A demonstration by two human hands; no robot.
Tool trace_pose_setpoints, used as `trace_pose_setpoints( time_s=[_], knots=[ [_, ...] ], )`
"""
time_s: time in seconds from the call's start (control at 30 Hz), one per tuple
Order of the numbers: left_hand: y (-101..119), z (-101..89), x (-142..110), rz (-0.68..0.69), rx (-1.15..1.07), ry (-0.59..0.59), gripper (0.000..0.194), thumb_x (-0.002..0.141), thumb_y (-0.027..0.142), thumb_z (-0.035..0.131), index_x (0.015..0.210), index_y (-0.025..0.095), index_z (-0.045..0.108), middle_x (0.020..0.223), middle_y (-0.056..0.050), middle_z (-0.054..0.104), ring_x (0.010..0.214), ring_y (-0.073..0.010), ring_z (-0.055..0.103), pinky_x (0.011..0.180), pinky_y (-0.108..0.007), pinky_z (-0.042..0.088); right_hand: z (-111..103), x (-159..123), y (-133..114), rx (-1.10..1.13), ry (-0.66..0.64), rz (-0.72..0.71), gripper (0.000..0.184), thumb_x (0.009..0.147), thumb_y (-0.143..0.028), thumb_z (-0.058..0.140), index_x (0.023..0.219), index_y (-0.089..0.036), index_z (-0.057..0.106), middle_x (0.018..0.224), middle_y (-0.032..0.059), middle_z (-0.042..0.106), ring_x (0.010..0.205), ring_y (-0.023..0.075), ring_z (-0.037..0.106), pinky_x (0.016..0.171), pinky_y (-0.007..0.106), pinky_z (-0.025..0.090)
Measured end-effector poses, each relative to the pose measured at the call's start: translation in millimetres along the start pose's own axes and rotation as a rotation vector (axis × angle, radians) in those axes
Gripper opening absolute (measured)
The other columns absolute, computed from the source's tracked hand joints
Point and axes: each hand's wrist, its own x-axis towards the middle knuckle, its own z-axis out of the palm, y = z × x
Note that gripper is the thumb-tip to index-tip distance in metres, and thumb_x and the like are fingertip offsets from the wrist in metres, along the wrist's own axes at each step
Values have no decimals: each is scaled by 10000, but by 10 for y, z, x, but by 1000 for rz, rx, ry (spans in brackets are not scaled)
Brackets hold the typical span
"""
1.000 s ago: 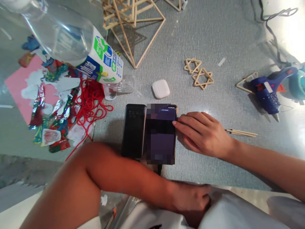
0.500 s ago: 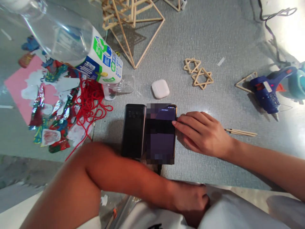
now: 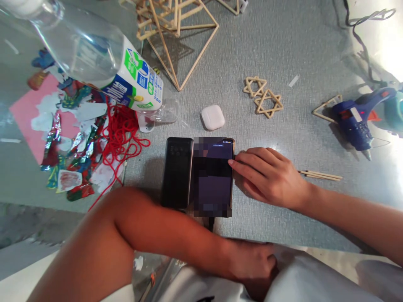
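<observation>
My right hand (image 3: pixel 269 176) rests on the table with its fingers stretched out, open. One fingertip touches the right edge of a phone (image 3: pixel 214 184), whose dark screen is lit and partly blurred out. Left of it lies a second black phone or similar slab (image 3: pixel 177 173), face up. My left arm crosses in front of both devices, and my left hand (image 3: pixel 256 266) lies low over my lap. Its fingers bend down out of sight, so I cannot see whether they hold anything. A black cable (image 3: pixel 211 223) leaves the bottom of the lit phone.
A white earbud case (image 3: pixel 213 117) and wooden-stick stars (image 3: pixel 268 103) lie beyond the phones. At left are a large plastic bottle (image 3: pixel 91 50), red yarn (image 3: pixel 121 134) and scraps. A stick frame (image 3: pixel 198 56) stands behind; at right are a blue glue gun (image 3: pixel 351 121) and loose sticks (image 3: pixel 324 175).
The view has shifted very slightly, so everything on the table sits a little further right. Both hands and the phones keep their places.
</observation>
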Motion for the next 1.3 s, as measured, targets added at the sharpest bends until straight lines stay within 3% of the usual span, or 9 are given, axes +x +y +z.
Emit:
trace_pose_setpoints(
  time_s=[0.33,0.47,0.63,0.8,1.17,1.3],
  knots=[
    [29,85,-29,-42,-5,153,404,1007,106,386,847,193,747,776,7,742,766,-112,668,640,-288,507,17,2,-2,-11,10,-4,300,1053,-194,627,1323,-94,710,1187,118,824,1060,259,730,822,399,629],
    [47,97,-30,-88,25,222,379,1002,119,411,923,214,769,920,12,810,900,-113,738,716,-275,569,16,-1,-2,-8,11,-6,304,1048,-191,642,1323,-83,710,1186,121,823,1060,263,728,819,402,630],
    [75,166,-14,-129,57,277,355,990,161,471,906,293,789,953,27,836,908,-134,750,832,-308,616,21,-7,-10,-14,16,0,304,1047,-199,643,1324,-90,710,1182,118,822,1066,264,727,813,406,622],
    [84,223,-16,-121,86,340,374,989,188,461,897,300,806,950,20,848,940,-143,755,895,-301,613,19,0,-24,-38,0,21,347,1040,-184,627,1359,-63,691,1200,126,811,1077,272,697,827,410,600],
    [76,162,-52,-169,129,394,390,968,161,446,868,294,799,892,27,829,926,-131,744,957,-264,593,38,-1,-23,-70,-52,90,445,1033,-221,605,1444,-53,631,1194,149,759,1062,293,636,839,436,551],
    [80,158,-58,-172,134,413,363,959,151,469,828,291,778,860,38,797,867,-120,725,869,-307,598,38,0,-21,-72,-47,87,442,1027,-220,617,1434,-50,643,1190,142,761,1056,290,636,840,429,547]
  ],
)
